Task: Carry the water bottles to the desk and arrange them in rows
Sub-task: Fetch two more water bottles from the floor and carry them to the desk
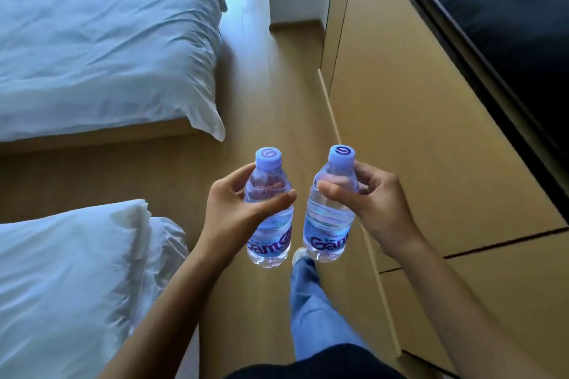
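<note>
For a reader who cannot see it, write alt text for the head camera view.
A person walks holding two capped water bottles upright, the left hand around the left bottle and the right hand around the right bottle. Below is a wooden floor, with two white-sheeted beds on the left and tan cabinet panels on the right.

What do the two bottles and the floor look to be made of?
Left bottle and right bottle: clear, glossy thin plastic, likely; water and fingers show through, caps matte opaque. Floor: light wood or laminate with a satin sheen; which one is unclear.
</note>
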Motion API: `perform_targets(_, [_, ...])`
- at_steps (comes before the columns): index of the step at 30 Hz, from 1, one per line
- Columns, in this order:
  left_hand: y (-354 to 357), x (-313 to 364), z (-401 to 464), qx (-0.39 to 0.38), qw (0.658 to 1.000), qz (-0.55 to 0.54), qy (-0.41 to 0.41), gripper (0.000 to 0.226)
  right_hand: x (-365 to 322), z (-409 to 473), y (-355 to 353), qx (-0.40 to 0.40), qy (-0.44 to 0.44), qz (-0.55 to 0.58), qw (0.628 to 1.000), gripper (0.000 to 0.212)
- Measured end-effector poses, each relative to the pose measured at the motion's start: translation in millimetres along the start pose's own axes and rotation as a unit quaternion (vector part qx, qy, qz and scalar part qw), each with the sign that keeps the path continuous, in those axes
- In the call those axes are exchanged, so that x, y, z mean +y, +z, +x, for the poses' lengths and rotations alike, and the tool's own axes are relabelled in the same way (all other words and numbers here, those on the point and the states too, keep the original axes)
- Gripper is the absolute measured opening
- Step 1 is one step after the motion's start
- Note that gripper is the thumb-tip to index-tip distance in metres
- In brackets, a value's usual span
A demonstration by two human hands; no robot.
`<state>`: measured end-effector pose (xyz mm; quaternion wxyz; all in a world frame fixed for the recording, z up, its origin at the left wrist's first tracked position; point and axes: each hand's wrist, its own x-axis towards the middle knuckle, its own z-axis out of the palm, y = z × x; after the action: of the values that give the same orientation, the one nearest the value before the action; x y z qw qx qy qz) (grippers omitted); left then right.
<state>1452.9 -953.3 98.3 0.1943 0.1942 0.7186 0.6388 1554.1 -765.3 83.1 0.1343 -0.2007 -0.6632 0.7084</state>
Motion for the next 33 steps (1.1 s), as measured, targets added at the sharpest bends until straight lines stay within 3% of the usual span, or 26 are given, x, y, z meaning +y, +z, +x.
perform_targets(16, [-26, 27, 350, 0.072, 0.997, -0.021, 0.008, 0.027, -69, 371, 4, -0.052, -0.024, -0.038, 0.998, 0.025])
perform_targets(33, [-136, 34, 737, 0.069, 0.997, -0.016, 0.023, 0.024, -112, 750, 87, -0.037, -0.039, -0.046, 0.997, 0.027])
